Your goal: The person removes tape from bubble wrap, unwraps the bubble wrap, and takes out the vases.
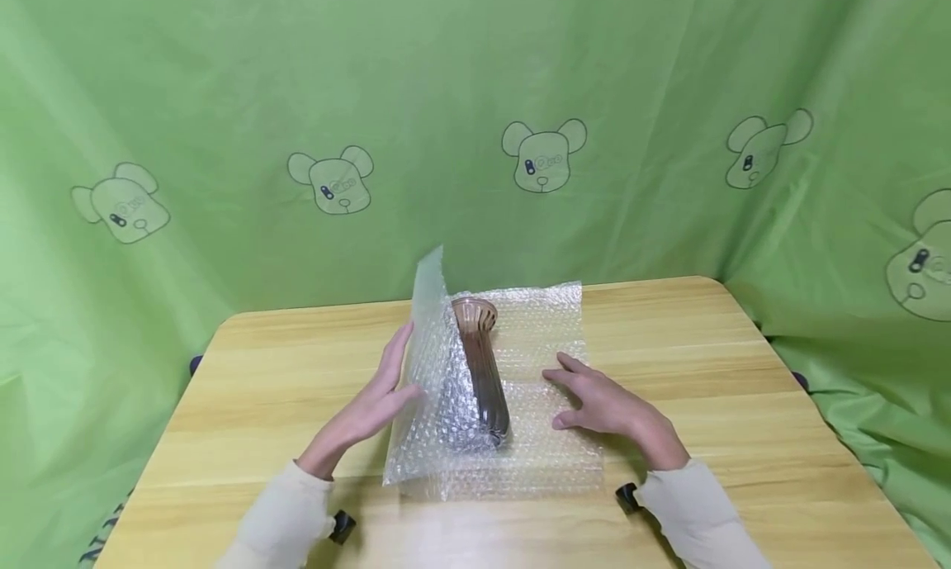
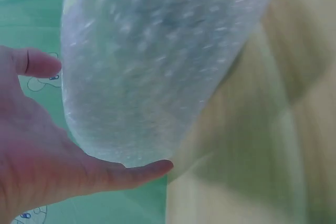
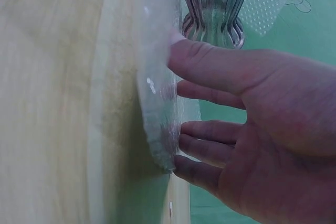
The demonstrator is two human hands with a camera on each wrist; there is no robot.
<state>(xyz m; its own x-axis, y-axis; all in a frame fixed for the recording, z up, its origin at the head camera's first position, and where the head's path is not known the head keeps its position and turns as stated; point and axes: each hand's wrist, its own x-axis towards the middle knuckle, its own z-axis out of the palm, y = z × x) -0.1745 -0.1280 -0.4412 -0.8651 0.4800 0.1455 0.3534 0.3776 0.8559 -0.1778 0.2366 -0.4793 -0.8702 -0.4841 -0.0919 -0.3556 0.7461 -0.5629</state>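
A ribbed, tinted glass vase (image 1: 486, 375) with a flared rim lies on a sheet of bubble wrap (image 1: 546, 329), its mouth toward the far edge. The sheet's left part stands up as a flap (image 1: 427, 395), partly covering the vase's left side. My left hand (image 1: 375, 400) is against the outside of that flap, fingers extended and thumb spread. To the right of the vase, my right hand (image 1: 605, 400) rests its fingertips on the flat part of the wrap. The right wrist view shows those fingers nearly straight at the sheet, with the vase (image 3: 218, 3) beyond.
The wrap lies on a wooden table (image 1: 282, 371) with rounded far corners. A green curtain (image 1: 446, 82) printed with bear faces hangs behind and along both sides. Dark devices (image 1: 342, 526) are worn at both wrists.
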